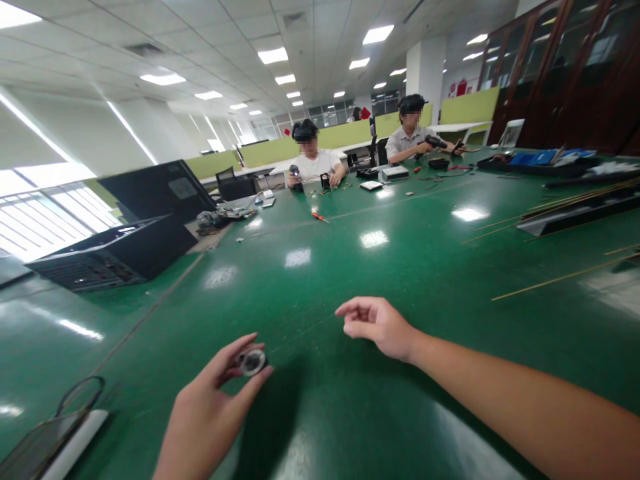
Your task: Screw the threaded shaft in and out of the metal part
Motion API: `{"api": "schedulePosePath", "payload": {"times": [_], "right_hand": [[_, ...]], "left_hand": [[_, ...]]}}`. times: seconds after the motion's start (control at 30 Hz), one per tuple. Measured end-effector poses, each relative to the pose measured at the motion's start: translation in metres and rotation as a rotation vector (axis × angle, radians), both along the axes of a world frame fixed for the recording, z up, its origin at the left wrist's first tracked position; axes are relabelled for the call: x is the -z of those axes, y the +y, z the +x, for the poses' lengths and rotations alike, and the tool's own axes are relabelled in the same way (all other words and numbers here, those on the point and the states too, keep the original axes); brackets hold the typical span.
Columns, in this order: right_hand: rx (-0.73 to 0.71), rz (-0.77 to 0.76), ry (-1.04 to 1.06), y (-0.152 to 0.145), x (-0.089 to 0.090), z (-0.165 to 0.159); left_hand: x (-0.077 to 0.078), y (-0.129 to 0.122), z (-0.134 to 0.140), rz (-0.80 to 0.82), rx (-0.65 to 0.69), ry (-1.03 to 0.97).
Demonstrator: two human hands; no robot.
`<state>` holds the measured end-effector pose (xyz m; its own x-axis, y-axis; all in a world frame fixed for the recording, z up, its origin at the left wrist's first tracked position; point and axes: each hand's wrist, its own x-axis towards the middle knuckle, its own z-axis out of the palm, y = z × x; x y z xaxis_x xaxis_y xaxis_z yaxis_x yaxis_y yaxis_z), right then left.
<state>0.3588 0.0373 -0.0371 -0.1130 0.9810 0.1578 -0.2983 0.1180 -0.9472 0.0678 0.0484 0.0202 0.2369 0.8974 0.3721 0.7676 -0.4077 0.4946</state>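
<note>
Near the bottom centre, my left hand grips a small round spool-like piece between thumb and fingers. It has a pale ring and a dark middle, and its flat face is turned up. To its right, my right hand hovers over the green table, fingers curled and the index fingertip pointing left. A faint thin strand seems to run from the round piece to the right fingertips. What the strand is made of cannot be made out.
The glossy green table carries an open black computer case at left, a screwdriver farther back, and thin rods at right. Two people work across the table. A flat device lies at lower left.
</note>
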Motion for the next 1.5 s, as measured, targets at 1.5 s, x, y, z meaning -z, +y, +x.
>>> {"api": "schedulePosePath", "payload": {"times": [1.5], "right_hand": [[0.228,0.213,-0.87,0.008,0.011,0.01]], "left_hand": [[0.053,0.051,0.105,-0.158,0.421,-0.142]]}}
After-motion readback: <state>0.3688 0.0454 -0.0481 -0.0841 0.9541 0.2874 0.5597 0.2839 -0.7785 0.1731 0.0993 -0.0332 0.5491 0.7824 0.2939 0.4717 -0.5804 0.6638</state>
